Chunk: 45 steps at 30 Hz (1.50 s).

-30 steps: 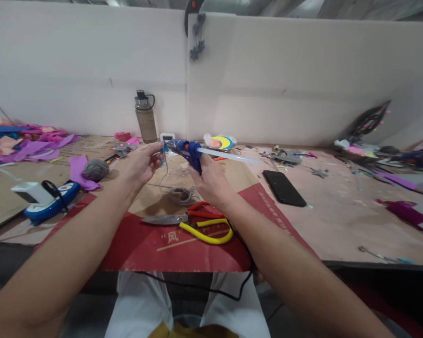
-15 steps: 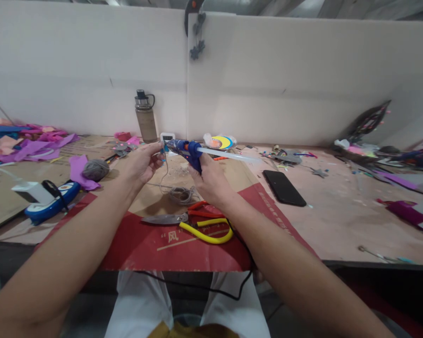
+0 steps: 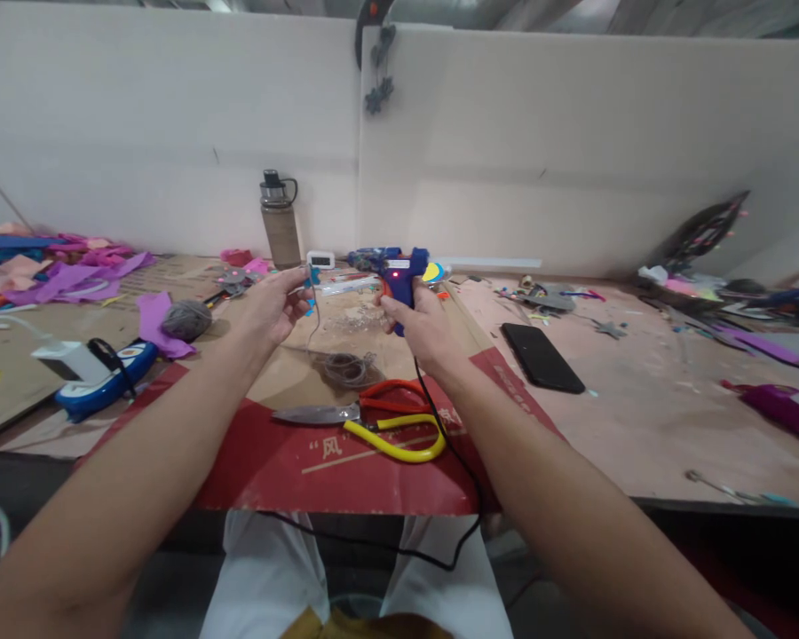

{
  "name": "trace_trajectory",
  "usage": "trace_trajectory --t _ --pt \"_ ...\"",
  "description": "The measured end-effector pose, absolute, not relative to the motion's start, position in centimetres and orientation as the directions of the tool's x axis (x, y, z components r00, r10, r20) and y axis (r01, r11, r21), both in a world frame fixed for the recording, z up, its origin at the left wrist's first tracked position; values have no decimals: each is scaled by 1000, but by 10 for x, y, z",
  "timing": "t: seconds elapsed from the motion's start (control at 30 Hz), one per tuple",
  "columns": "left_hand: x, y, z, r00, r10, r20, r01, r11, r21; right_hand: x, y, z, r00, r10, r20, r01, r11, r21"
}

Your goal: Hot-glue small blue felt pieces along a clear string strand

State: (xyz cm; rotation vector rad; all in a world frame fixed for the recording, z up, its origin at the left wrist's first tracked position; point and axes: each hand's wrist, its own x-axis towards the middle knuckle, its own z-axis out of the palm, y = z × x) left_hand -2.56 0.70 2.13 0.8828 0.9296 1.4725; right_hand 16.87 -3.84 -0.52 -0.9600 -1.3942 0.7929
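Note:
My right hand is wrapped round the handle of a blue hot glue gun, whose nozzle points left and whose small red light is lit. A whitish glue stick juts from its rear. Left of the nozzle, apart from it, my left hand pinches a small blue piece, partly hidden by the fingers, with grey yarn hanging from it. Below lies a loose coil of grey yarn. Nearer me, large scissors with red and yellow handles rest on the red-and-brown board.
A black phone lies to the right. At the left are a blue power strip with a white plug, a grey yarn ball and purple scraps. A bottle stands at the back. The gun's black cord trails over the front edge.
My right hand has drawn the glue gun rightward, away from the blue piece, and turned it more side-on. My left hand stays nearly still, its pinch unchanged.

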Motion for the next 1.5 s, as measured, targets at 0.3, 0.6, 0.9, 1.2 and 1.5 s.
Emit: trace_trajectory --t 0.3,0.6,0.9,1.2,1.5 --pt "-27 8 18 -79 994 72 -381 -97 919 188 -30 1 12 994 104 -316 103 -943" --pt "-23 5 19 -71 997 22 -389 -48 920 172 -39 -3 -130 925 356 -185 331 -925" --pt "-21 6 18 -73 997 6 -362 -32 932 167 -39 -7 -94 908 408 70 414 -907" --pt "-23 5 11 -99 971 219 -117 -230 966 161 -46 -9 -98 813 574 505 538 -675" --pt "-29 12 13 -70 978 195 -278 -207 938 168 -47 -4 -61 827 559 557 493 -669"
